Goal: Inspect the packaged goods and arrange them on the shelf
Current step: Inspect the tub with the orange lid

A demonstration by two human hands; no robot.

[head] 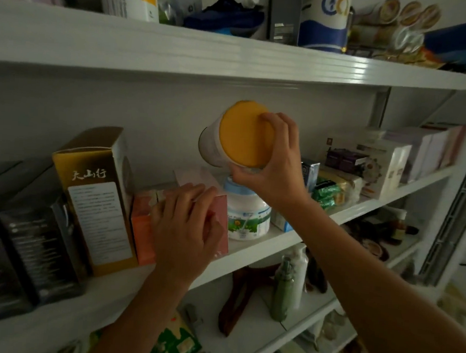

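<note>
My right hand grips a round can with an orange lid, tilted so the lid faces me, held in the air above a white milk-powder jar with a blue cap on the middle shelf. My left hand rests with fingers spread against a pink box standing on that shelf, beside an orange box. A tall gold box with a white label stands left of them.
Dark boxes lean at the far left of the middle shelf. Green packets and white and purple boxes fill its right part. The upper shelf carries bottles and packages. Lower shelves hold a green bottle and wooden objects.
</note>
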